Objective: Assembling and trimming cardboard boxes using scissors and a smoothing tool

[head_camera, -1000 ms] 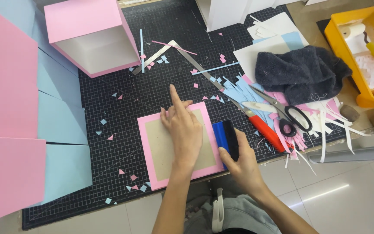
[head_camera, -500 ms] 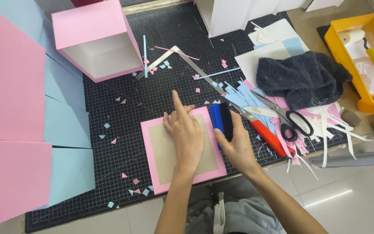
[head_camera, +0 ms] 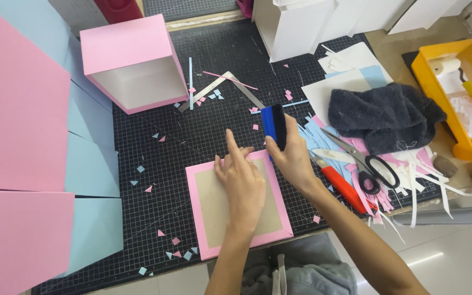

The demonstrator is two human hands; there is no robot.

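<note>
While your left hand (head_camera: 241, 183) lies flat, fingers spread, on the brown card (head_camera: 236, 205) glued to pink paper (head_camera: 198, 218) on the black cutting mat (head_camera: 154, 164), your right hand (head_camera: 290, 158) grips a blue scraper (head_camera: 274, 125) at the top edge. Uneven pressure could wrinkle the paper or shift the card.

The left hand (head_camera: 242, 183) hides the grey board's (head_camera: 214, 205) middle; the yellow tray (head_camera: 430, 82) runs off-frame.
</note>
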